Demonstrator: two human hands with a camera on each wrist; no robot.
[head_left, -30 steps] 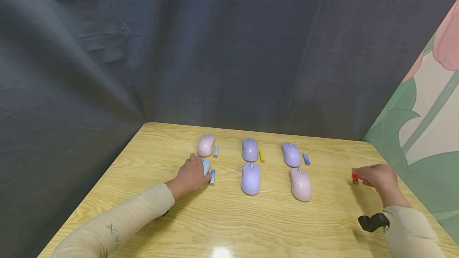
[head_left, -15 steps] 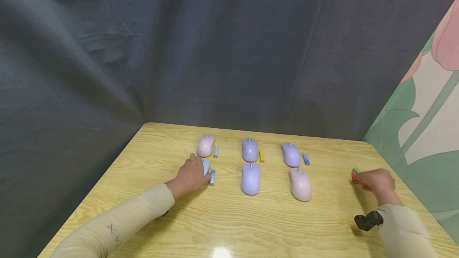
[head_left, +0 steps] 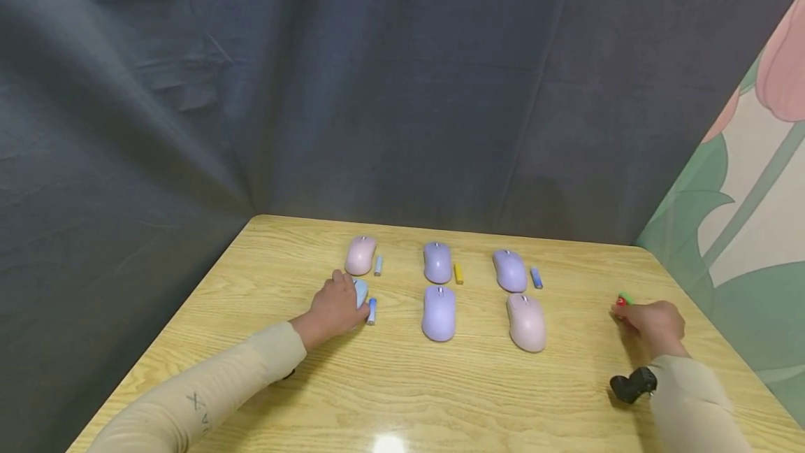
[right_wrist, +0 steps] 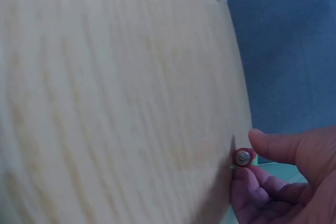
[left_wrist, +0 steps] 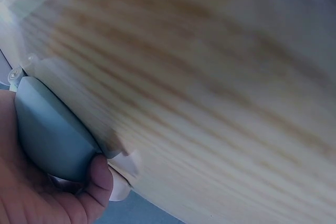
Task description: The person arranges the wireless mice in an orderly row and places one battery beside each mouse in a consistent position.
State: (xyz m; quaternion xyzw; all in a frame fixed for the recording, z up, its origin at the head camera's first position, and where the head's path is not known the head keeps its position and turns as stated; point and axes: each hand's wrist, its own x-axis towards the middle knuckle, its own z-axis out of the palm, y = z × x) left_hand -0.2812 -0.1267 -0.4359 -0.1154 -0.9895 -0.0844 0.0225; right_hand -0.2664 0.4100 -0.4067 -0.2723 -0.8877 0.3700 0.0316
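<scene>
On the left part of the table, my left hand point(head_left: 333, 305) grips a light blue computer mouse point(left_wrist: 52, 129), with fingers and thumb around its sides. A blue-and-white battery point(head_left: 372, 312) lies just right of that mouse. At the far right, my right hand point(head_left: 655, 324) pinches a red battery point(right_wrist: 243, 157) between thumb and fingers, its metal end facing the wrist camera. Just behind it shows a small green piece point(head_left: 625, 297), perhaps another battery; most of it is hidden.
A pink mouse point(head_left: 361, 255) stands behind the left hand beside a pale blue battery point(head_left: 379, 265). Mid-table are purple mice point(head_left: 439, 313) and a yellow battery point(head_left: 458, 274). Further right are another purple mouse point(head_left: 510, 270), a pink mouse point(head_left: 527, 323) and a blue battery point(head_left: 537, 277).
The right hand has shifted slightly left with the red battery, and the green piece has come into view behind it. My left hand has stayed on the light blue mouse.
</scene>
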